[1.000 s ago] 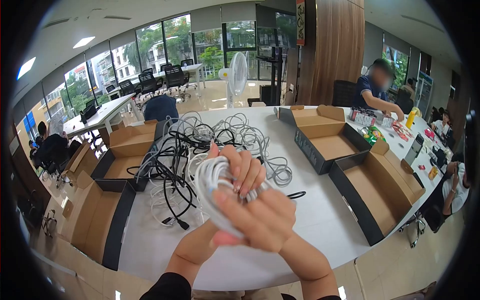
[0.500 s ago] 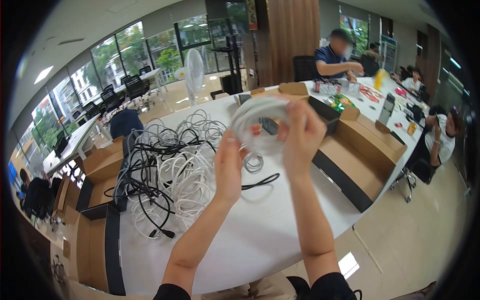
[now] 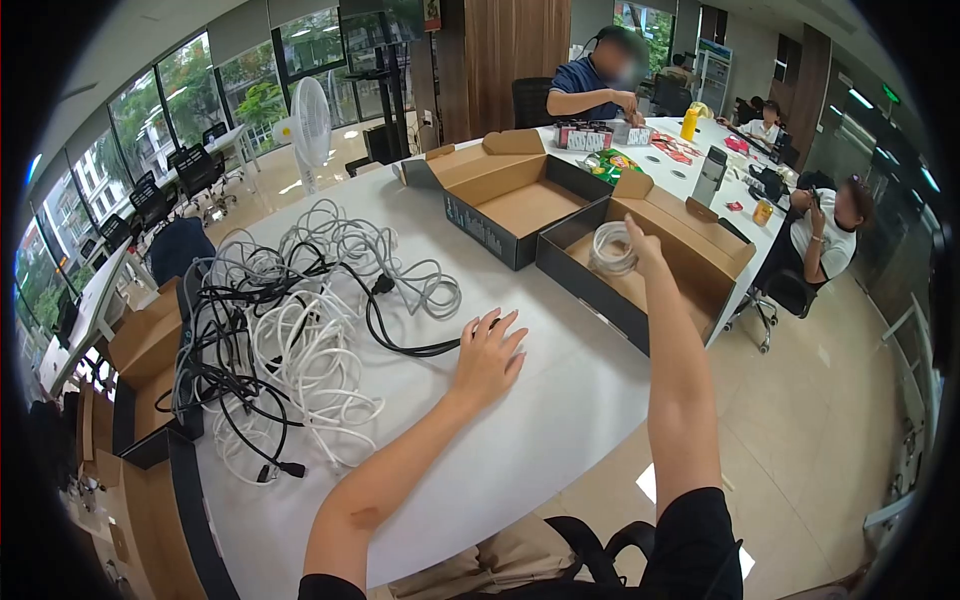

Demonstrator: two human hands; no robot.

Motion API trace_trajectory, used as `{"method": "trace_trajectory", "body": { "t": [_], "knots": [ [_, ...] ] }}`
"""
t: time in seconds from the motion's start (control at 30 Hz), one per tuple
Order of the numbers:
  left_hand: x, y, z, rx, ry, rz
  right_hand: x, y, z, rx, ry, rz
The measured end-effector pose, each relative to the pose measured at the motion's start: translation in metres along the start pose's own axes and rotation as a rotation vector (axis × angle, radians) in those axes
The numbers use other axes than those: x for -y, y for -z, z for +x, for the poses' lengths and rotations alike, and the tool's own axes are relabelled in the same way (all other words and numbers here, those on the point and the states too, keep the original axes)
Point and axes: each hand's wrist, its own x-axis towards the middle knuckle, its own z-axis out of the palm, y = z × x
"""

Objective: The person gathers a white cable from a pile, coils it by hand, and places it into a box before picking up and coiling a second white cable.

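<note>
A white coiled cable (image 3: 608, 253) is in my right hand (image 3: 645, 248), inside the walls of the right-hand open cardboard box (image 3: 597, 310). My fingers close on the coil's right side, and part of the hand's grip is hidden behind its back. My left hand (image 3: 488, 358) rests palm down on the white table (image 3: 510, 440), fingers spread, over the end of a black cable loop (image 3: 410, 350). To its left spreads a tangled heap of white cables (image 3: 310, 335), black cables (image 3: 225, 375) and grey cables (image 3: 435, 290).
A second open box (image 3: 520, 195) stands behind the right-hand one. More open boxes (image 3: 188, 500) line the table's left edge. Across the table, a person (image 3: 590, 95) handles small packages (image 3: 585, 137); another sits at the right (image 3: 828, 240). A bottle (image 3: 710, 175) stands by the boxes.
My right hand has carried the coil from in front of me to the right-hand box. My left hand has let go of the coil and come down onto the table. The view has turned right.
</note>
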Motion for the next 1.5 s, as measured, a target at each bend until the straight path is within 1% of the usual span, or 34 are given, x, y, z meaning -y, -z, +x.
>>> {"method": "trace_trajectory", "body": {
  "t": [0.03,0.13,0.17,0.27,0.3,0.4,0.43,0.53,0.57,0.67,0.7,0.8,0.9,1.0,1.1,1.2,1.23,1.3,1.33,1.37,1.47,1.5],
  "knots": [
    [0.001,-0.001,-0.001,0.006,0.000,0.002,-0.007,0.003,-0.008,0.095,-0.096,0.049],
    [0.000,-0.001,0.000,0.012,-0.002,0.009,-0.013,0.003,-0.005,0.296,-0.194,-0.221],
    [0.000,-0.001,0.000,0.012,0.000,0.010,-0.014,-0.003,-0.001,0.209,-0.122,-0.437],
    [0.000,-0.001,0.001,0.005,0.005,-0.013,-0.007,-0.012,-0.007,0.117,0.161,-0.843],
    [0.000,-0.001,0.001,0.004,0.003,-0.013,-0.006,-0.013,-0.014,0.052,0.195,-0.830],
    [0.000,-0.001,0.000,-0.004,0.007,-0.005,0.009,-0.018,-0.030,-0.006,0.289,-0.917],
    [0.000,-0.002,0.000,-0.007,0.010,-0.005,0.013,-0.020,-0.034,0.010,0.362,-0.907],
    [0.001,-0.002,-0.001,-0.007,0.010,-0.014,0.025,-0.030,-0.029,0.055,0.481,-0.773],
    [0.001,-0.002,-0.001,-0.005,0.007,-0.018,0.026,-0.029,-0.033,0.040,0.544,-0.864],
    [0.001,-0.001,0.000,0.011,0.001,-0.015,0.025,-0.026,-0.013,0.339,0.508,-1.040],
    [0.001,0.000,0.000,0.015,0.001,-0.019,0.026,-0.026,-0.017,0.306,0.494,-1.013],
    [0.001,0.000,0.000,0.017,0.000,-0.025,0.023,-0.024,-0.018,0.299,0.593,-1.063],
    [0.001,-0.001,-0.001,0.015,0.000,-0.029,0.031,-0.020,-0.032,0.198,0.390,-0.964],
    [0.001,-0.001,-0.001,0.016,0.000,-0.033,0.022,-0.017,-0.022,0.197,0.239,-0.970],
    [0.001,0.000,0.001,0.015,-0.003,-0.036,0.030,-0.010,-0.039,0.355,0.062,-1.053],
    [0.001,0.000,0.001,0.010,-0.004,-0.042,0.021,-0.017,-0.027,0.352,0.067,-1.270],
    [0.000,0.001,0.001,0.004,-0.006,-0.046,0.014,-0.018,-0.026,0.271,0.141,-1.209],
    [0.000,0.001,0.001,0.005,-0.006,-0.048,0.012,-0.021,-0.016,0.406,0.038,-1.202],
    [0.001,0.000,0.001,0.011,-0.004,-0.045,0.023,-0.023,-0.027,0.474,-0.014,-1.197],
    [0.001,-0.001,0.001,0.016,0.000,-0.043,0.033,-0.022,-0.039,0.461,-0.016,-1.189],
    [0.003,-0.002,0.000,0.017,0.002,-0.044,0.025,-0.021,-0.031,0.436,-0.052,-1.088],
    [0.002,-0.002,0.000,0.016,0.000,-0.044,0.020,-0.018,-0.025,0.420,0.038,-1.023]
  ]
}}
